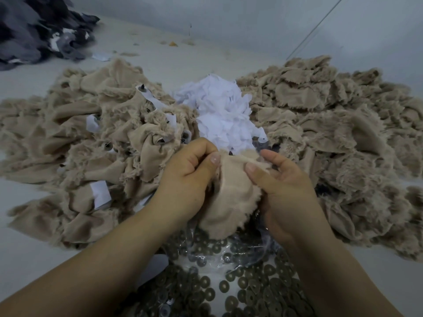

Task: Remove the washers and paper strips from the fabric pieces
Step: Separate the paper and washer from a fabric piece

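Fabric piece [231, 197] sits at centre frame, pinched along its top edge between my left hand [190, 177] and right hand [281, 186], both closed on it. Looks limp, light and frayed, so I'd grip near the fastening; washers [247, 294] at bottom look small and rigid, paper strips [219, 115] above flimsy

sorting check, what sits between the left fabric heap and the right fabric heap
In the head view, a pile of white paper strips lies between the left fabric heap and the right fabric heap, just beyond the fabric piece both hands hold.
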Demonstrator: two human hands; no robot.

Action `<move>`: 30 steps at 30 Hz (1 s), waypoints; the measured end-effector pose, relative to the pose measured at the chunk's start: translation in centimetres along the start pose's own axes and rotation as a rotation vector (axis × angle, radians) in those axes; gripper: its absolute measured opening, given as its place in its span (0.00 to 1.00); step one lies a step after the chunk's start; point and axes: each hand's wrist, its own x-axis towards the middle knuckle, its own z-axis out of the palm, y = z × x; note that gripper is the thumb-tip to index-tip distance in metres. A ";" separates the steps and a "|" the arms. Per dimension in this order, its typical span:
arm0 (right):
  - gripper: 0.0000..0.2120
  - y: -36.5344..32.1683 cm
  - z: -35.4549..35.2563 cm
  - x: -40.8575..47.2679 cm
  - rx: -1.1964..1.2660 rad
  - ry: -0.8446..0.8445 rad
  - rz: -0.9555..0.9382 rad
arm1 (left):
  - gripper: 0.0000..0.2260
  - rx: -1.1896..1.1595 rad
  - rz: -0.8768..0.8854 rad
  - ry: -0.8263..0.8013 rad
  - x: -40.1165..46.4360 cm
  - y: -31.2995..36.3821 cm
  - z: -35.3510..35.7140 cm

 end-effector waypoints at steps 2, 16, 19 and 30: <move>0.17 0.0 -0.1 0.1 0.040 0.040 0.022 | 0.10 -0.014 -0.002 0.000 0.0 -0.1 0.1; 0.19 0.4 0.9 -1.1 0.077 -0.223 0.268 | 0.11 0.074 0.055 0.011 -0.8 0.2 0.6; 0.17 0.1 1.2 -1.3 0.129 -0.245 0.323 | 0.10 0.033 0.002 -0.003 -1.1 -0.2 0.7; 0.18 -0.2 1.2 -1.3 0.206 -0.292 0.474 | 0.04 -0.607 -0.291 -0.070 -0.9 -0.6 0.1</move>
